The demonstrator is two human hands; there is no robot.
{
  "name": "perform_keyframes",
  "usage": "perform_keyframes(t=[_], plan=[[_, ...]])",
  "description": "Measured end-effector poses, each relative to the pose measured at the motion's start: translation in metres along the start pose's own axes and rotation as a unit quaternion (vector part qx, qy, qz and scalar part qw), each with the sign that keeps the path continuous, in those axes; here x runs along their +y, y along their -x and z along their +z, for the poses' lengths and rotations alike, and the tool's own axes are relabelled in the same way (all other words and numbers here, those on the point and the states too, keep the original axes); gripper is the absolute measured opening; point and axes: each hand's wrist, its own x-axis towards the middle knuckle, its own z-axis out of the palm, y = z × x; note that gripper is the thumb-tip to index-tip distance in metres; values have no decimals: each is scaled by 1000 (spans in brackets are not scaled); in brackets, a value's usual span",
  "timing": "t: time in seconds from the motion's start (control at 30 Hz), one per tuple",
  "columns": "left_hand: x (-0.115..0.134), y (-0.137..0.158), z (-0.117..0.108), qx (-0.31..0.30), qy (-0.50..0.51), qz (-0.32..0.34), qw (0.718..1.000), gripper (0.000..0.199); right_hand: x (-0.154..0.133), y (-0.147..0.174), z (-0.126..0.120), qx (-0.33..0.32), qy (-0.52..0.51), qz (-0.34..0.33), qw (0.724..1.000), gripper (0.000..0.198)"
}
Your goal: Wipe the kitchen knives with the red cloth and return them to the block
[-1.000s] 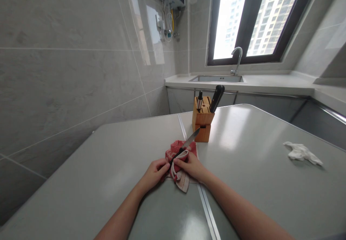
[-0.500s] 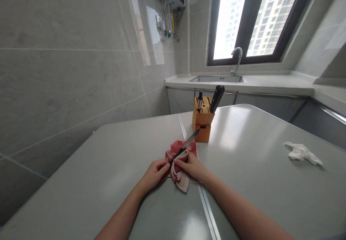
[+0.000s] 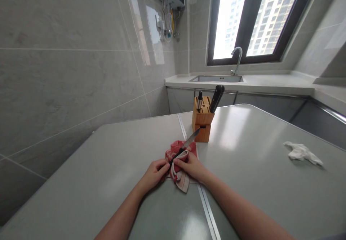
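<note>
Left hand (image 3: pixel 154 172) still grips black-handled steel knife (image 3: pixel 186 144); right hand (image 3: pixel 190 165) pinches red-and-cream cloth (image 3: pixel 179 160); nothing has shifted.

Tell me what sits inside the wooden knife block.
The knife block holds a large black-handled knife and a slimmer black-handled tool. Their blades are hidden inside the wood.

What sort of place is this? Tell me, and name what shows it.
Most likely a home kitchen: a sink with a faucet under the window, a wooden knife block on the table, and tiled walls.
</note>
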Motion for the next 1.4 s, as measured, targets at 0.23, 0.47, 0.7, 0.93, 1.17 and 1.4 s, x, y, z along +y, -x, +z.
perform_keyframes(t=[0.23,0.47,0.7,0.93,1.17,1.4], plan=[[4,-1,0,1,-2,-5,1000,42,-1,0,1,8,-5,7,1000,34],[2,0,0,2,0,-5,1000,43,-2,0,0,9,-12,-3,1000,32],[1,0,1,14,25,-11,1000,48,-2,0,1,6,-26,1,1000,31],[1,0,0,65,72,-52,994,52,0,-1,2,17,-13,-1,1000,28],[4,-1,1,88,137,-91,982,53,0,-1,4,47,-70,17,996,34],[0,-3,-1,95,229,-54,967,52,-5,0,3,33,-90,14,995,37]])
